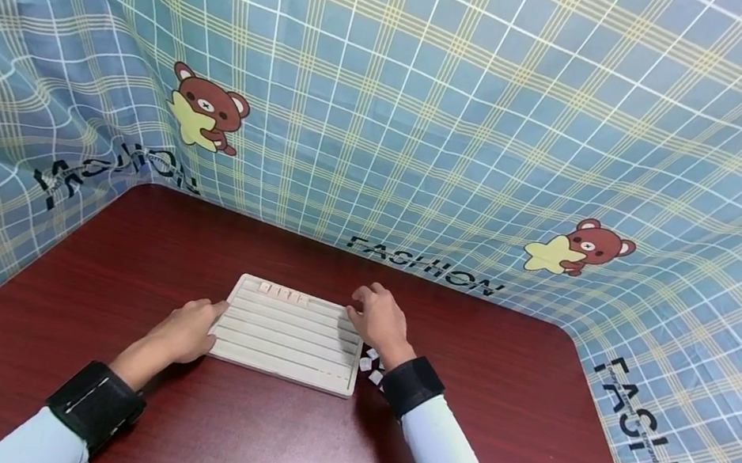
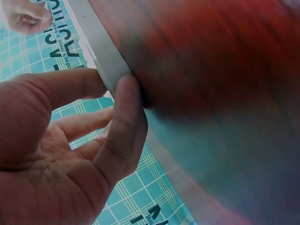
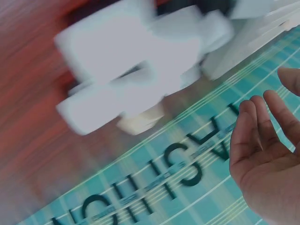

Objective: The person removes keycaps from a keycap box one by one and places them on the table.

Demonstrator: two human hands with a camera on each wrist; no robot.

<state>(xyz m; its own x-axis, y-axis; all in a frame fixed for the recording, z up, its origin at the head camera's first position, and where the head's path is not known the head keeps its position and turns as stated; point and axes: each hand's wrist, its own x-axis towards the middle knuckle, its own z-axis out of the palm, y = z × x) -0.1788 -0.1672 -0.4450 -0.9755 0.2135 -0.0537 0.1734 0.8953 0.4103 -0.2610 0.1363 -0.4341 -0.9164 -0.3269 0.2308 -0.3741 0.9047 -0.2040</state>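
Observation:
A white rectangular tray (image 1: 288,339) with several long grooves lies on the table. My left hand (image 1: 185,329) grips its left edge. In the left wrist view, the thumb and a finger pinch the tray's rim (image 2: 105,51). Several small pale tiles (image 1: 284,294) stand in a row in the far groove, towards the left. Over the tray's right end hovers my right hand (image 1: 382,321), its fingers loosely bent. No object shows between the visible fingers (image 3: 243,126) in the right wrist view; the thumb is partly cut off. Loose white blocks (image 3: 108,42), blurred there, lie beside the tray.
The dark red table (image 1: 282,442) extends around the tray. Blue checked cloth (image 1: 372,128) with bear prints and lettering hangs behind the table and along both sides. Part of the loose block pile (image 1: 366,363) is hidden beneath my right wrist.

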